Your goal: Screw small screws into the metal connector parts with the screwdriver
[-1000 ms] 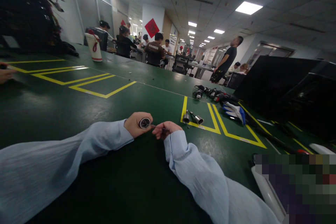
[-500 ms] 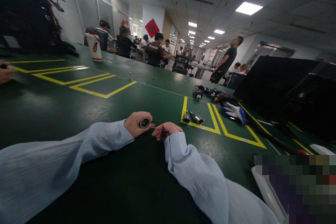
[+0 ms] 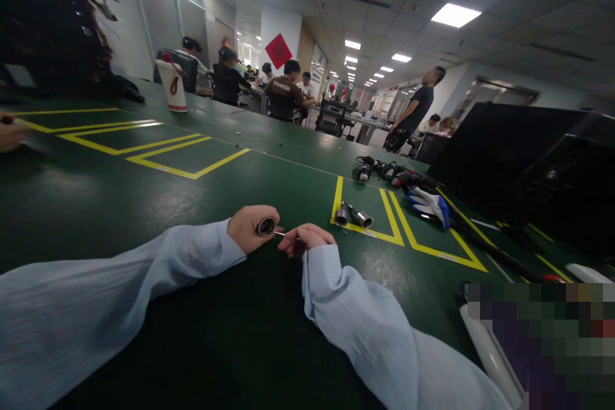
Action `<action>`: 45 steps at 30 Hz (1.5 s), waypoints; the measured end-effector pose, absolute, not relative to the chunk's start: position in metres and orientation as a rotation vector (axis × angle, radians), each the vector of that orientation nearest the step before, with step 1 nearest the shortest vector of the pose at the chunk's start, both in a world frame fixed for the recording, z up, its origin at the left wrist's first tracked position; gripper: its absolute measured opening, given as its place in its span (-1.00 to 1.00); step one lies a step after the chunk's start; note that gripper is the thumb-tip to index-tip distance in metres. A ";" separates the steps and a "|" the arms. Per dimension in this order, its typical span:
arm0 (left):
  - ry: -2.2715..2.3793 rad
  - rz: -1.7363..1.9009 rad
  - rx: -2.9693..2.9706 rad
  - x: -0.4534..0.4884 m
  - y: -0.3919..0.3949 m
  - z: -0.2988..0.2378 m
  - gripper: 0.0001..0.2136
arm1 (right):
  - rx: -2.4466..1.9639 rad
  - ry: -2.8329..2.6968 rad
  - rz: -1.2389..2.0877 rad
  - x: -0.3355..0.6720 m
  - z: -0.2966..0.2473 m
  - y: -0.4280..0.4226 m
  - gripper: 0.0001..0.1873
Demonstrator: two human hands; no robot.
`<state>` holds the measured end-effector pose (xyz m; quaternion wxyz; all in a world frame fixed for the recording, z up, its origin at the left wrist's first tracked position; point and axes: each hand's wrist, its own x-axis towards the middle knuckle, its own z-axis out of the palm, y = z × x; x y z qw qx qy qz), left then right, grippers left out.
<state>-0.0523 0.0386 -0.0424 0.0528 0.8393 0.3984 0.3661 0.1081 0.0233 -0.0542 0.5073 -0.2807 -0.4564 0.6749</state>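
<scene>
My left hand is wrapped round a metal cylinder, its round, hollow end turned toward me. A thin metal rod reaches from the cylinder's rim to my right hand. The fingers of that hand are pinched on the rod, which looks like a hex key, though its far end is hidden. Both hands are just above the green table. To the right of my right hand, two metal cylindrical parts lie on the table inside a yellow taped outline, with a small dark piece near them.
Camera-like devices with cables lie farther back on the right, beside a blue and white glove. A paper cup stands at the far left. Another person's hand shows at the left edge. A dark monitor stands at right.
The cylinder has tilted slightly in my left hand, and the rod's angle has shifted a little with my right fingers. Both hands stay in nearly the same place.
</scene>
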 end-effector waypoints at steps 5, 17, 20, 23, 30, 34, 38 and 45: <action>1.163 1.128 2.469 -0.053 0.039 -0.043 -0.82 | -0.601 -1.026 1.752 0.109 -0.057 0.030 -0.83; 1.241 1.073 2.598 -0.052 0.040 -0.044 -0.82 | -0.698 -1.122 1.631 0.110 -0.054 0.024 -0.85; 1.239 1.096 2.594 -0.052 0.039 -0.044 -0.81 | -0.683 -1.092 1.690 0.110 -0.054 0.025 -0.84; 1.201 1.117 2.530 -0.053 0.039 -0.044 -0.81 | -0.621 -1.037 1.759 0.108 -0.056 0.028 -0.84; 1.104 1.112 2.394 -0.052 0.038 -0.044 -0.84 | -0.573 -1.010 1.781 0.106 -0.060 0.029 -0.84; 1.144 1.120 2.409 -0.051 0.038 -0.043 -0.85 | -0.562 -1.054 1.692 0.109 -0.060 0.027 -0.85; 1.188 1.119 2.388 -0.051 0.039 -0.043 -0.86 | -0.536 -1.062 1.636 0.110 -0.060 0.025 -0.86; 1.179 1.109 2.302 -0.051 0.039 -0.042 -0.87 | -0.495 -1.037 1.616 0.101 -0.064 0.026 -0.87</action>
